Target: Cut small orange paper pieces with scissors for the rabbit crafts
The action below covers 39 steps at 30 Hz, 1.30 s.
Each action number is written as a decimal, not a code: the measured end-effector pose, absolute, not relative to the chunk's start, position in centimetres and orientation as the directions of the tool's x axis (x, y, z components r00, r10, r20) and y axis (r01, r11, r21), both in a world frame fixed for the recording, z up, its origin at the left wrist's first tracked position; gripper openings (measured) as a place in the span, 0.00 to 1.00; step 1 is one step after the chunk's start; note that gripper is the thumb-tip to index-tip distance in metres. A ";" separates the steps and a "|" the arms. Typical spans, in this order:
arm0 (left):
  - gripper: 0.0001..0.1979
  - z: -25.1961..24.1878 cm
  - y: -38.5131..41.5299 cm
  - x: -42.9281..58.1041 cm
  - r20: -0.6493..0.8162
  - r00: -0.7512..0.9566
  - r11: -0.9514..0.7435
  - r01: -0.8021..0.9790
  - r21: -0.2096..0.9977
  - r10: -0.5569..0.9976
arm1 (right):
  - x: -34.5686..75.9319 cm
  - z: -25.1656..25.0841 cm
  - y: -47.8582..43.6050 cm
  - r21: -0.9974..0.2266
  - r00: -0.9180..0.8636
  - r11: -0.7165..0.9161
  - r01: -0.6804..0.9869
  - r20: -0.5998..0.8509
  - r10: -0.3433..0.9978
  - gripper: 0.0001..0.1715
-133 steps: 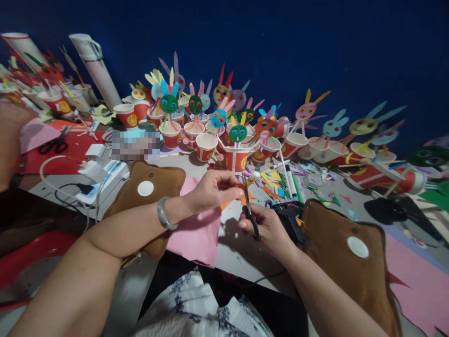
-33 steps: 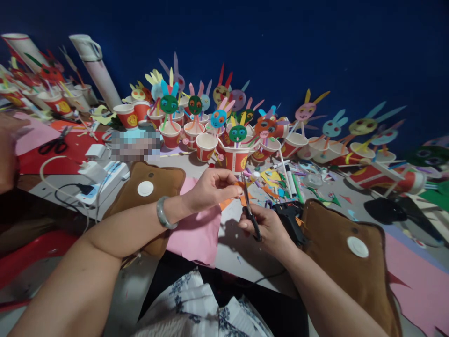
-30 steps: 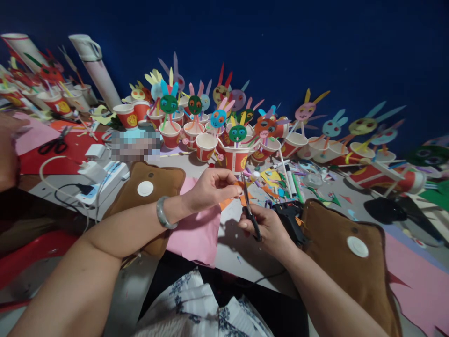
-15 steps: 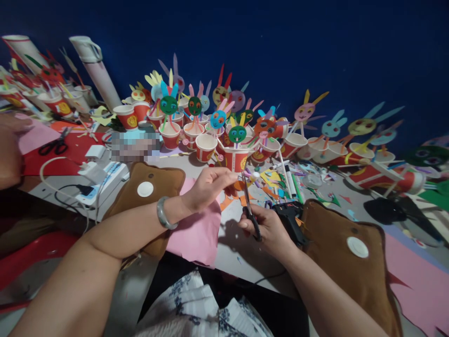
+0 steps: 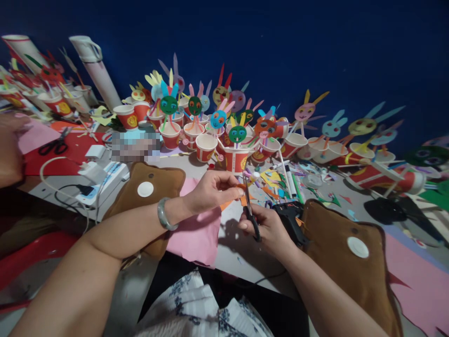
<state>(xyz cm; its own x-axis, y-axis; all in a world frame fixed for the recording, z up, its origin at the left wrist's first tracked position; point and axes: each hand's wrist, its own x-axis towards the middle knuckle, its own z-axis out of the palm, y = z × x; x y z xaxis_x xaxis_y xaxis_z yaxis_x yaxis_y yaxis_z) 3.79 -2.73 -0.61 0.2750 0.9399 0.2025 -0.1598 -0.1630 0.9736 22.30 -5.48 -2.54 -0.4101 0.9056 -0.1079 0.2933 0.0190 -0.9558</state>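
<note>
My left hand [image 5: 213, 191] pinches a small piece of orange paper [image 5: 242, 186] between thumb and fingertips, partly hidden by the fingers. My right hand [image 5: 269, 228] is wrapped round the dark handles of a pair of scissors [image 5: 246, 194]. The scissor blades point up and away from me, right beside the orange piece; whether they touch it I cannot tell. Beneath my left wrist lies pink paper [image 5: 198, 236]. A black glue gun [image 5: 290, 219] rests just right of my right hand. Behind both hands stands a red-and-white paper cup [image 5: 235, 160] with a green rabbit face [image 5: 237, 134].
Brown pads with white discs flank my arms, one left [image 5: 163, 175] and one right [image 5: 336, 262]. A white power strip [image 5: 105, 182] with cords sits left. Markers [image 5: 290, 181] and scraps lie beyond the glue gun. At far left is another person's hand [image 5: 10, 150].
My left hand has lowered slightly and turned, and the orange piece in its fingertips shows more clearly beside the blades. My right hand with the scissors has hardly moved.
</note>
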 end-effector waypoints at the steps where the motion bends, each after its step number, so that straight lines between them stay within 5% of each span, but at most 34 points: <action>1: 0.07 -0.6 -2.7 3.8 0.203 0.277 -0.163 -0.161 0.973 0.939 | 22.3 -2.6 -5.5 -0.955 -0.411 0.020 0.297 -0.109 0.905 0.30; 39: 0.06 -0.1 -2.5 3.3 0.279 0.268 -0.227 -0.207 0.952 0.922 | 22.3 -2.7 -5.6 -0.941 -0.381 -0.026 0.337 -0.161 0.910 0.28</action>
